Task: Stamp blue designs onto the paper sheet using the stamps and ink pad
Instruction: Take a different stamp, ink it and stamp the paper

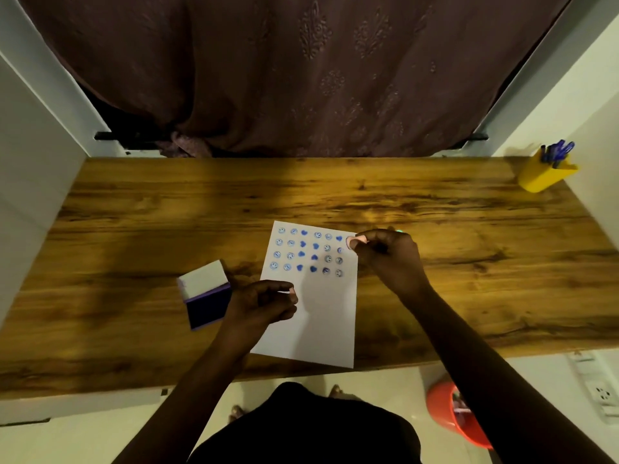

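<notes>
1. Head view, setting: a wooden desk (435, 212) stands before a dark patterned curtain (301, 72). A yellow pen holder (544, 174) sits at its far right corner.
2. Head view, work item: the paper sheet (318, 326) lies near the front edge of the desk, at centre. Its upper part carries a block of blue stamped designs (310, 251), smiley faces and hearts, in four rows. The lower part is blank.
3. Head view, ink pad (206, 299): it lies open just left of the sheet, lid raised, dark pad exposed.
4. Head view, left hand (264, 304): it rests on the sheet's left edge, fingers curled, thumb and forefinger pinched. Whether it holds anything cannot be determined.
5. Head view, right hand (385, 252): fingers are closed at the sheet's upper right corner, apparently grasping a small stamp; the stamp itself is hidden.
6. Progress estimate: less than half of the sheet is stamped. The last column appears nearly full. Further rows remain below.
</notes>
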### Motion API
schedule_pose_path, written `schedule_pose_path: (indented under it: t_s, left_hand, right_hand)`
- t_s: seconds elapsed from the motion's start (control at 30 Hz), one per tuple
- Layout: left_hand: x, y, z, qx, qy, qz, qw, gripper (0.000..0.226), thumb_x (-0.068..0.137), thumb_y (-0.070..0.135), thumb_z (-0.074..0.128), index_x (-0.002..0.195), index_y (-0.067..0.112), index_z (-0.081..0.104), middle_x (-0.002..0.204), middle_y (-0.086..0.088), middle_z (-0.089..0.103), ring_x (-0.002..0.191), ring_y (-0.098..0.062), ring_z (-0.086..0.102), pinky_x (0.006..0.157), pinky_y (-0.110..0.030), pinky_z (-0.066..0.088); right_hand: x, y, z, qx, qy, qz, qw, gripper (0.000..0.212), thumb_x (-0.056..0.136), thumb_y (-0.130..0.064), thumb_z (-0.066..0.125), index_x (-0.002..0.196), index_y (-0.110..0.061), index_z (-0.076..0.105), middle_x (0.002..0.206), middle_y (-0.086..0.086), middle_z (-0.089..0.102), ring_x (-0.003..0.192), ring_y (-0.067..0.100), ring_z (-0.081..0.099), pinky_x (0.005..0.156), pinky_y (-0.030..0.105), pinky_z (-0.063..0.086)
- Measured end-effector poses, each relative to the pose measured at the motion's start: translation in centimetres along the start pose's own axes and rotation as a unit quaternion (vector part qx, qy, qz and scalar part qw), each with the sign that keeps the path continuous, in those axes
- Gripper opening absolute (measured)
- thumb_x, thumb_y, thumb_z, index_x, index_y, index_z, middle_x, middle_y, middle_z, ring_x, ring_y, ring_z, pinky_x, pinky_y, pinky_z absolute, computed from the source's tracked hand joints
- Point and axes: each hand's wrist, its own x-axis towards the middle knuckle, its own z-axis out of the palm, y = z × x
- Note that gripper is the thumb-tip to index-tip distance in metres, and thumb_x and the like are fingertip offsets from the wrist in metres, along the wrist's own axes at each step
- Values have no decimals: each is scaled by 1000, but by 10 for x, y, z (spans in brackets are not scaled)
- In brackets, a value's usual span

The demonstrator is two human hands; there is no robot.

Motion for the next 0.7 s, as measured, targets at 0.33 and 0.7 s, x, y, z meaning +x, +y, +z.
schedule_pose_path:
  t_s: [0.33,0.7]
  left_hand:
    - [-5,4,37,-10,-56,18,998,27,84,6,81,95,30,81,103,8,80,92,-21,79,66,-23,62]
    - [-10,17,59,10,-132,65,989,48,87,1,75,95,49,80,112,11,79,102,-23,77,78,-34,64]
  right_hand:
    - [-77,11,-2,178,-123,64,974,18,84,-32,79,101,-32,79,99,-9,78,87,7,73,65,15,55]
    - [-83,19,-9,149,-147,1,978,23,85,-37,76,107,-29,77,105,-9,77,97,14,73,78,27,62]
